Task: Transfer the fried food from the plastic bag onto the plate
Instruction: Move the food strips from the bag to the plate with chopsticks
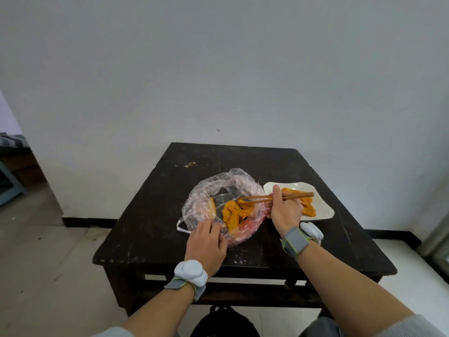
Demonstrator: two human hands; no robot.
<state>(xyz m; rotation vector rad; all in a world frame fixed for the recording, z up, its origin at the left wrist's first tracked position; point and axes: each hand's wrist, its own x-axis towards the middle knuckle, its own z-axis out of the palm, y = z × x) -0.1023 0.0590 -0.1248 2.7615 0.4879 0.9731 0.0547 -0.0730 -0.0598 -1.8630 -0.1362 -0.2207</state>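
A clear plastic bag (206,198) lies open on the dark table, with orange fried food (234,214) piled inside it. My left hand (206,244) presses on the bag's near edge and pins it down. My right hand (285,210) holds wooden chopsticks (274,197), whose tips reach left into the bag and touch the top of the food. To the right sits a white plate (323,210) with a few orange fried pieces (308,207) on it, partly hidden behind my right hand.
The dark wooden table (150,215) stands against a white wall. A black bag (223,322) lies on the floor under the table's near edge. An opening to another room is at the far left.
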